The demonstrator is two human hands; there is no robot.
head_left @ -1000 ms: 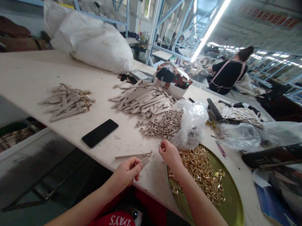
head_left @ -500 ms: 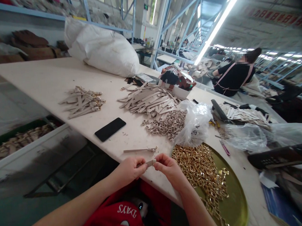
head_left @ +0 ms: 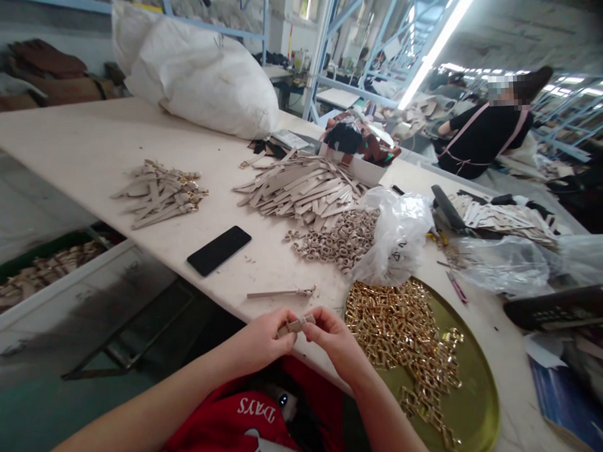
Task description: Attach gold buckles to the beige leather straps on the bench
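My left hand (head_left: 264, 337) and my right hand (head_left: 329, 335) meet at the table's near edge, both pinched on one short beige strap (head_left: 296, 324) held between them. A finished strap with a buckle (head_left: 282, 294) lies on the table just beyond my hands. To the right sits a round green tray (head_left: 476, 405) heaped with gold buckles (head_left: 401, 335). Farther off lie a heap of beige loops (head_left: 335, 241) and a pile of long beige straps (head_left: 302, 189).
A black phone (head_left: 218, 249) lies left of my hands. A second strap pile (head_left: 157, 192) sits farther left, a big white sack (head_left: 199, 74) at the back. Plastic bags (head_left: 399, 238) and tools crowd the right. A person in black (head_left: 485, 135) works at another table.
My right hand came back from the loop heap to meet my left hand at the table edge. Both now hold the strap together, closer to my body.
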